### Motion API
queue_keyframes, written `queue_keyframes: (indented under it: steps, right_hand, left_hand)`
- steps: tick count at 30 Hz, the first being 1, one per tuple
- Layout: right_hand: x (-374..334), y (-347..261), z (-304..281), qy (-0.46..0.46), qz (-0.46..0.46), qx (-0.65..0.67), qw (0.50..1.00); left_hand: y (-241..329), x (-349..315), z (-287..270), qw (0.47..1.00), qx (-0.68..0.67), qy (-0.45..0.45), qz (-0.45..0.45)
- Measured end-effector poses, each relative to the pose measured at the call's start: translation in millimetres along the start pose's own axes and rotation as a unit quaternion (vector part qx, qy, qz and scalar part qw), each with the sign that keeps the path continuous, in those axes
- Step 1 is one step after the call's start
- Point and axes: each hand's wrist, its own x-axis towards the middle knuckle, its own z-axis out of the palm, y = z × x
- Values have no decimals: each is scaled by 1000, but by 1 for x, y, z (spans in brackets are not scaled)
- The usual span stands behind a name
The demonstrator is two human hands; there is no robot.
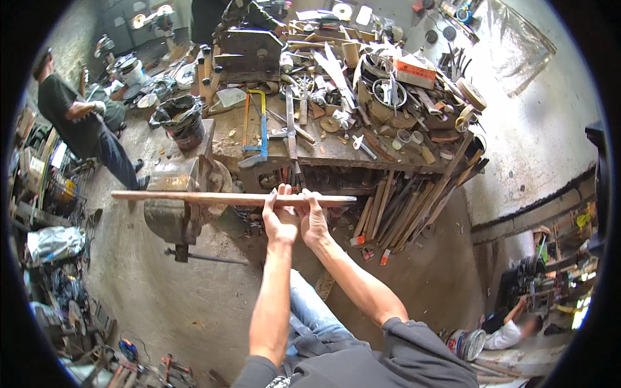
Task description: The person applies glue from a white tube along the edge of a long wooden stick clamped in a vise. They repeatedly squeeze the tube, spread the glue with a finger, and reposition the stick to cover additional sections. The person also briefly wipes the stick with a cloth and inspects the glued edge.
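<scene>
A long reddish-brown wooden rod lies level across my front, its right end capped by a darker tip. My left hand holds it right of its middle, thumb in front and fingers behind. Close beside it, my right hand grips the same rod nearer the dark tip. The rod's left part passes over a heavy metal bench vise; whether it touches the jaws I cannot tell.
Ahead stands a cluttered workbench with a hacksaw near its front edge. Wooden strips lean under its right side. A black-lined bucket is by the vise. One person stands at left; another is low at right.
</scene>
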Motion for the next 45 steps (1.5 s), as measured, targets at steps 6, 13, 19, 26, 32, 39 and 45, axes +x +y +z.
queue_keyframes:
  steps: [6,13,19,26,32,39,45]
  right_hand:
    - [-20,-71,-57,-72,-31,-225,971]
    - [22,-148,-73,-204,-47,-553,807]
    - [50,-139,-112,-353,-114,-495,786]
    - [101,-121,-135,-542,-123,-244,794]
    - [118,-107,-135,-569,-211,-216,765]
    - [120,-92,-133,-567,-234,-176,769]
    - [113,-77,-129,-500,-333,-190,777]
  left_hand:
    - [0,17,-9,998,46,45,23]
    - [-15,-4,-1,986,100,-18,130]
    - [-55,-1,-1,937,211,-49,275]
    - [-25,-34,-144,524,464,381,605]
    - [101,-23,-256,699,490,356,379]
    - [151,-23,-296,552,651,442,277]
    - [202,-6,-342,417,717,506,238]
